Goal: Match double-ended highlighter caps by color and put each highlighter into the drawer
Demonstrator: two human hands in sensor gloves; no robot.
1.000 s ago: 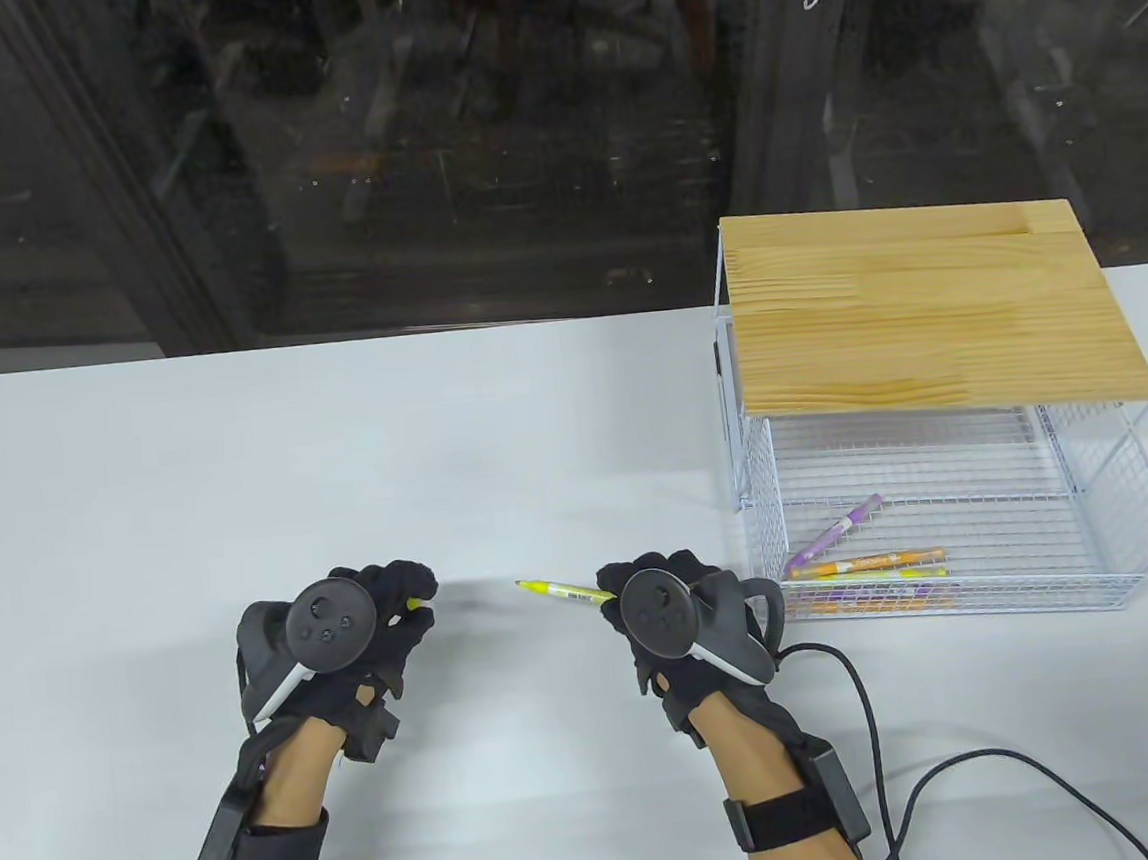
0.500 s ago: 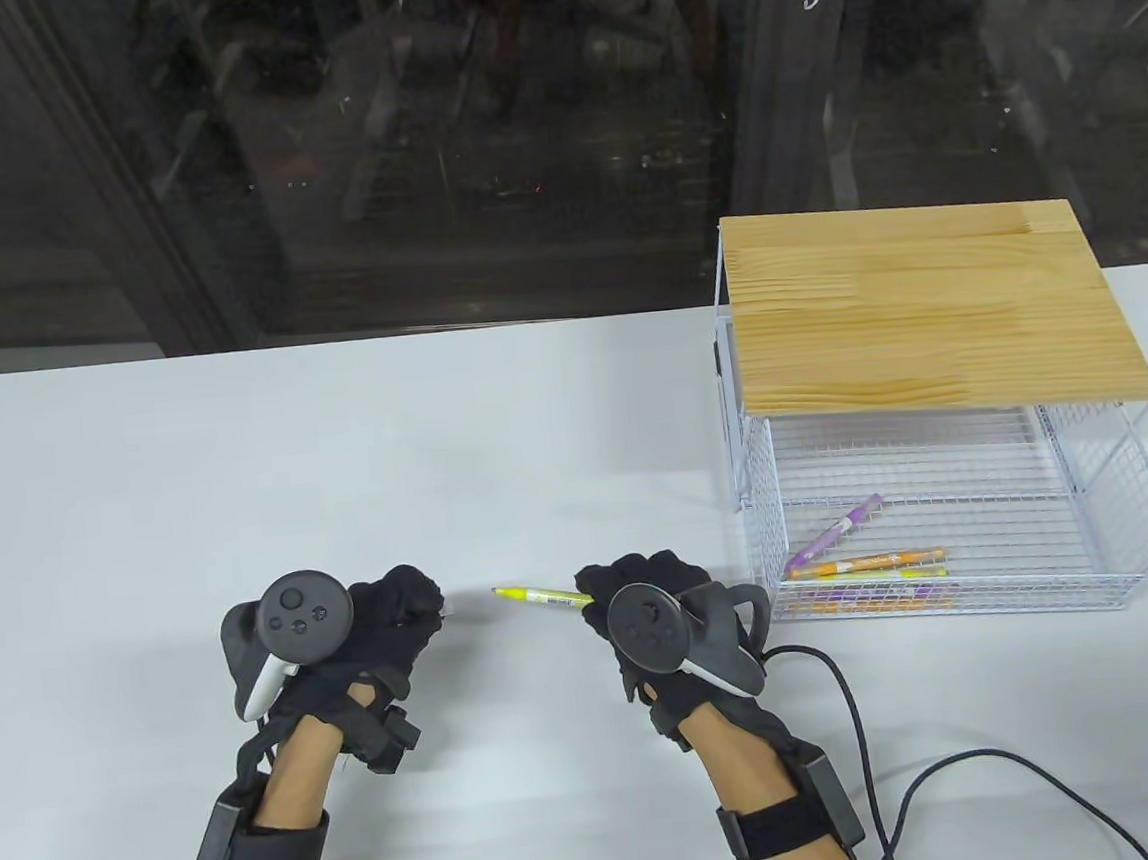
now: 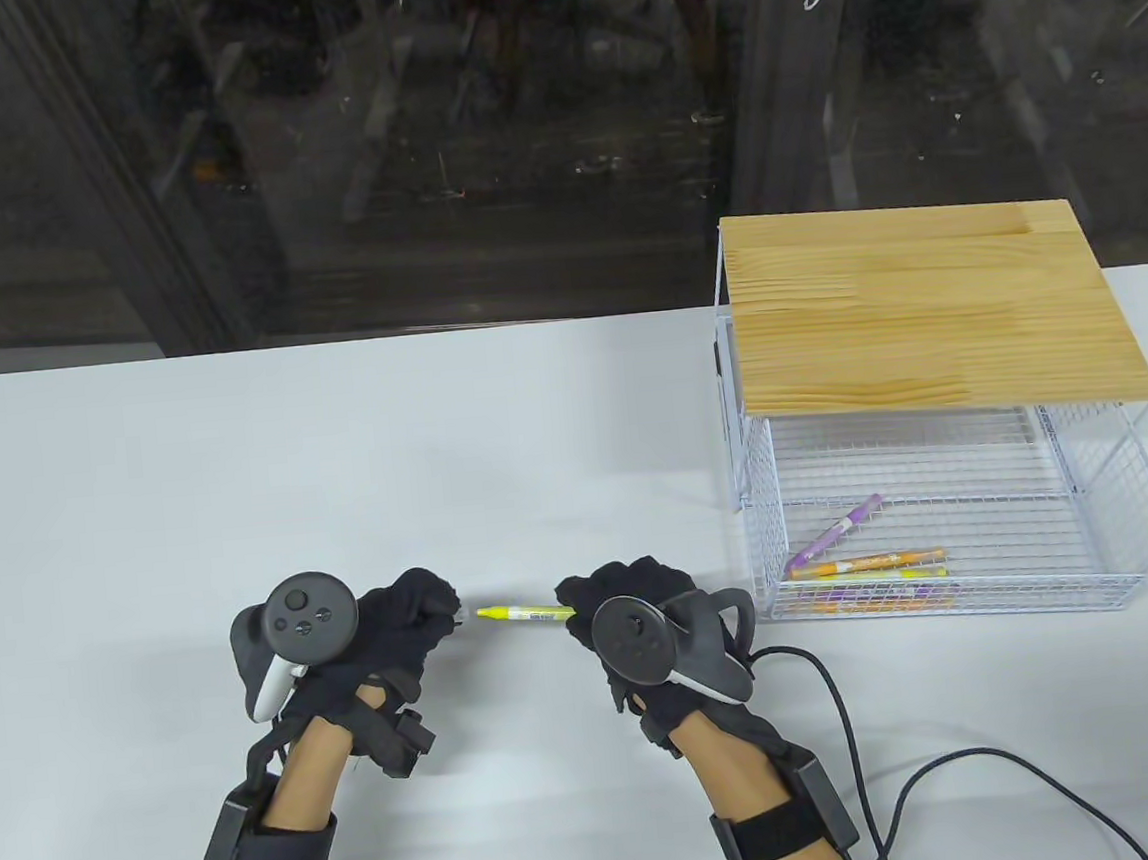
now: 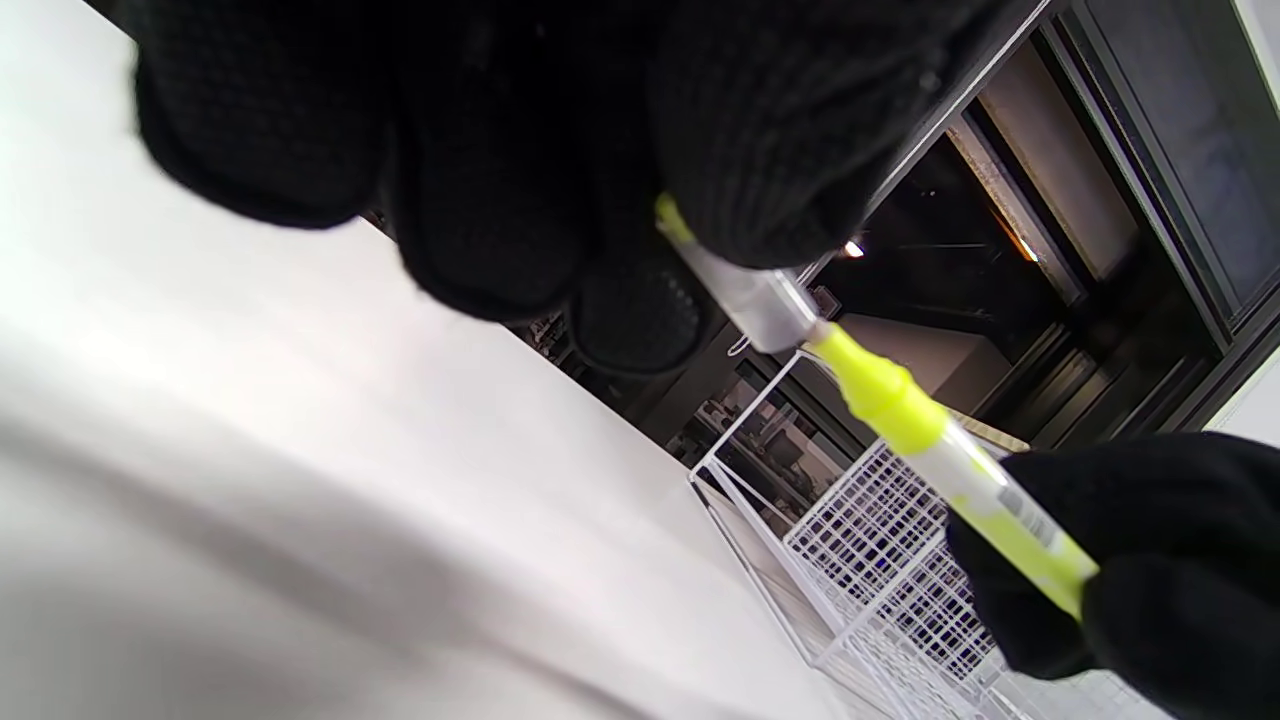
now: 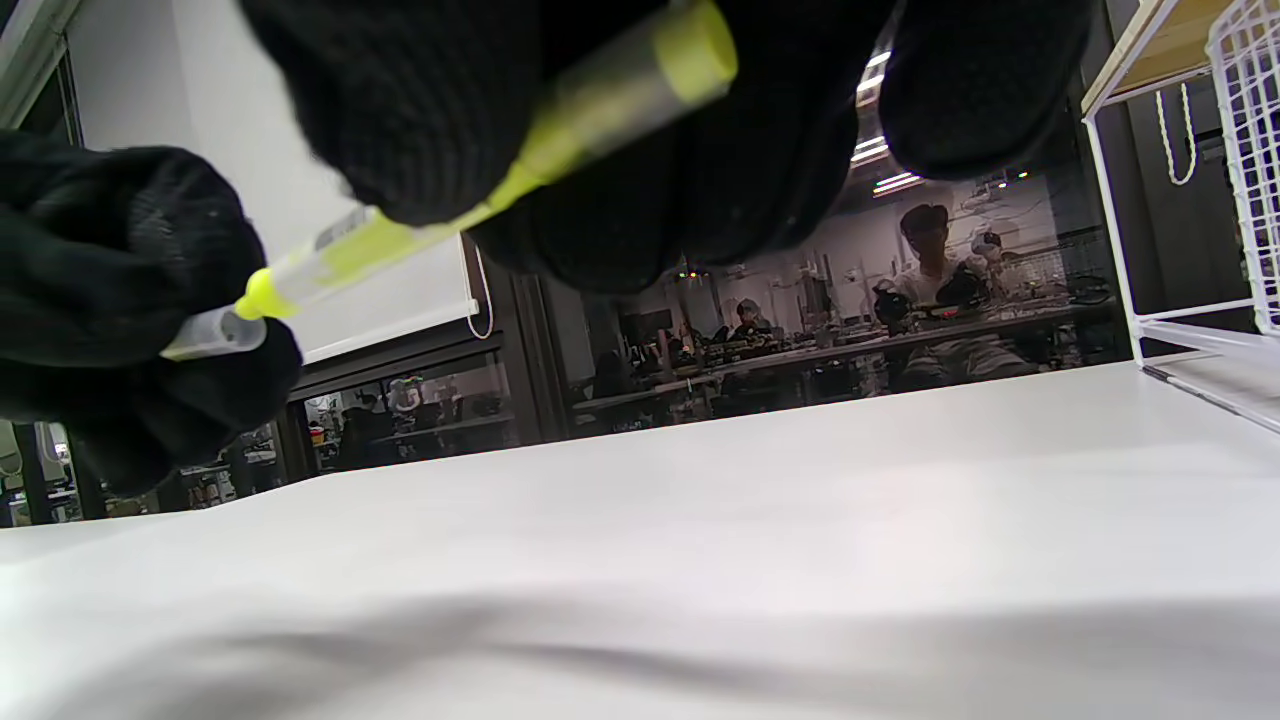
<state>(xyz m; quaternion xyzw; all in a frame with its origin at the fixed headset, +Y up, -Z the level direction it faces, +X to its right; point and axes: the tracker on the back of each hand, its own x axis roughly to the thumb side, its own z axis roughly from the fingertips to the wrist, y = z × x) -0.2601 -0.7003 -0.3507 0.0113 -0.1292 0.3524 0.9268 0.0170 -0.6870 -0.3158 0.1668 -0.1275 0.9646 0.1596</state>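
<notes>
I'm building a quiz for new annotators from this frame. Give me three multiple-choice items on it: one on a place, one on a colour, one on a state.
1. Where do the finished highlighters lie?
A. In the wire drawer
B. On the wooden top
C. On the table by the left hand

2. What colour is the highlighter held between the hands?
A. Purple
B. Orange
C. Yellow

3. How does the cap stand at the pen's left tip?
A. Fully seated
B. Just at the tip, not pushed home
C. Lying on the table

Key:
1 A: they rest inside the wire drawer.
2 C: the highlighter in the right hand is yellow.
3 B: the clear cap, pinched by the left hand, meets the bare tip.
</notes>
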